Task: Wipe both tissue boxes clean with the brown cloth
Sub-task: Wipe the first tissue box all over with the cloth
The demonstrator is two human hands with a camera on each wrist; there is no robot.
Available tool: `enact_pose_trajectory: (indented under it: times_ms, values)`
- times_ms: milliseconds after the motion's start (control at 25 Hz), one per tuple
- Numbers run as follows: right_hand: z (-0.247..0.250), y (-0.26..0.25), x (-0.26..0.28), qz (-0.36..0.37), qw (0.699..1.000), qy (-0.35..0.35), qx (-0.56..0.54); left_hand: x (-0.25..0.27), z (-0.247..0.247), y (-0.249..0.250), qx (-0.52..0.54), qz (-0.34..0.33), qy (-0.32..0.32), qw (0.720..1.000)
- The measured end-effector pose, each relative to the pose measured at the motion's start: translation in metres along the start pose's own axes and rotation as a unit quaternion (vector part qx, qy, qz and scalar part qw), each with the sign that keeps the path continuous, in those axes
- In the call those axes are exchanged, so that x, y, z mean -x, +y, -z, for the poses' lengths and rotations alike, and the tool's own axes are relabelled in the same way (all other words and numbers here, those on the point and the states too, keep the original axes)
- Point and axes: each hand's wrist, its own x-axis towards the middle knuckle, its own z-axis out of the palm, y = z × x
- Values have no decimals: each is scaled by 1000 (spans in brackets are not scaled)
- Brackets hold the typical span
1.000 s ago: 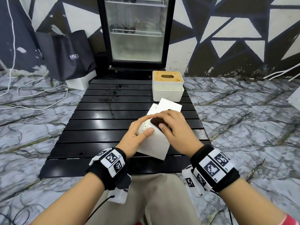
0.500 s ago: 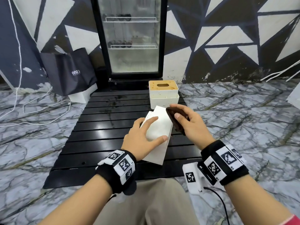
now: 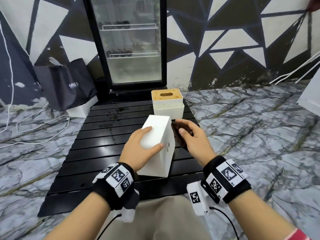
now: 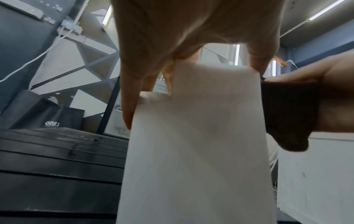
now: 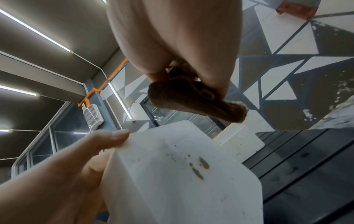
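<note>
The left hand is gripping the stained white tissue box upright on the black table, while the right hand is pinching the brown cloth beside it

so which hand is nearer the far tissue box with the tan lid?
Right. The right hand, gripping the brown cloth, sits just in front of the far tissue box. The left hand is further back, gripping the near white box.

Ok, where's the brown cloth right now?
In the head view, the brown cloth is held in the right hand, beside the right face of the near tissue box.
</note>
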Motion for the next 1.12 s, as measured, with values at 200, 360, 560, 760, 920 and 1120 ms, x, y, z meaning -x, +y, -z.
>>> enact_pose_trajectory:
  times_ms: [200, 360, 560, 760, 920, 1120]
  values:
    - [-42, 9, 0, 1, 1000, 4, -4, -8, 21, -16, 70, 39, 19, 997]
    - [-74, 11, 3, 18, 1000, -10, -18, -10, 30, -28, 132, 58, 30, 989]
    - [-95, 32, 11, 74, 996, -36, 26, -10, 37, -36, 178, 75, 43, 980]
    - [-110, 26, 8, 139, 988, -40, 53, -11, 39, -39, 205, 83, 36, 975]
    - [-108, 32, -5, 143, 987, -36, 59, -11, 39, -40, 223, 85, 35, 970]
    - [-109, 31, 9, 102, 993, -28, 50, -10, 35, -42, 229, 89, 49, 968]
